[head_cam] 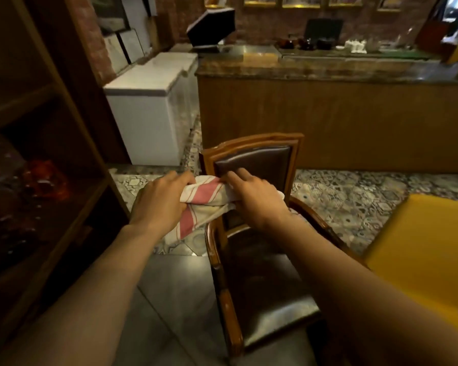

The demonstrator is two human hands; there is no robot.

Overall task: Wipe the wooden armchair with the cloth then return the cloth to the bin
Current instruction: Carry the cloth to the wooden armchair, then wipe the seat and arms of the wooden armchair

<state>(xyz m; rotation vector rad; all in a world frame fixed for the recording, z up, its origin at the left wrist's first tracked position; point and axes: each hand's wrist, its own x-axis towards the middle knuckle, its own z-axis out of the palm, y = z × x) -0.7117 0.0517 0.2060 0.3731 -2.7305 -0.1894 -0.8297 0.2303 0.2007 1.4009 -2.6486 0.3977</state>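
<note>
Left hand and right hand both gripping a striped cloth. Held bunched just above the armchair, near its backrest.

Single head-worn view, angled forward and down, close above the armchair, counter beyond

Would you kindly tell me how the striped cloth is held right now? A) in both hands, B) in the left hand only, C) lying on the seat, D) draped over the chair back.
A: the left hand and right hand both grip the red-striped cloth above the wooden armchair.
</note>
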